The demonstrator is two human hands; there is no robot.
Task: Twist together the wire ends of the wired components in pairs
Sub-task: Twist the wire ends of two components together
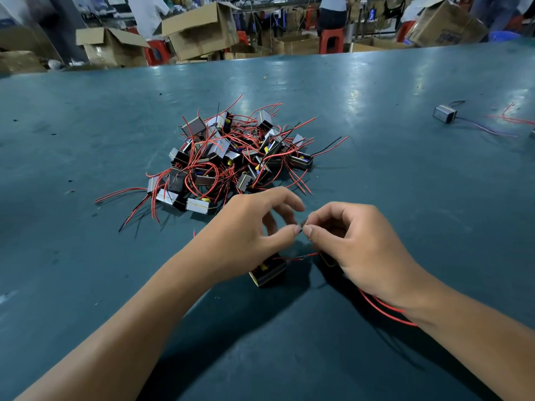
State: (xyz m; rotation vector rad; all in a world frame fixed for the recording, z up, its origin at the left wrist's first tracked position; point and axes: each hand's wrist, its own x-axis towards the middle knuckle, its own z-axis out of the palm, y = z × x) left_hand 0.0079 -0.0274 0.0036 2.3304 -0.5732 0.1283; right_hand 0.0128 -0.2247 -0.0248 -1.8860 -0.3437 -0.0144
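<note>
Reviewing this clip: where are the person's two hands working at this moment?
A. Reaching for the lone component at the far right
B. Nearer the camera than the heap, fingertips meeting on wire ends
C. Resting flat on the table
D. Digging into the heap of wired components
B: the left hand and right hand pinch thin wire ends together, nearer the camera than the tangled pile of small black-and-silver components with red wires on the teal table.

Both hands meet over the teal table [86,117], left hand [249,227] and right hand [353,241] pinching thin wire ends [301,230] between thumb and fingertips. One component [267,272] sits under the left hand, with a joined red wire [304,257] running toward the right. A big pile of components [228,157] lies just beyond, and a lone unit [445,113] sits far right.
</note>
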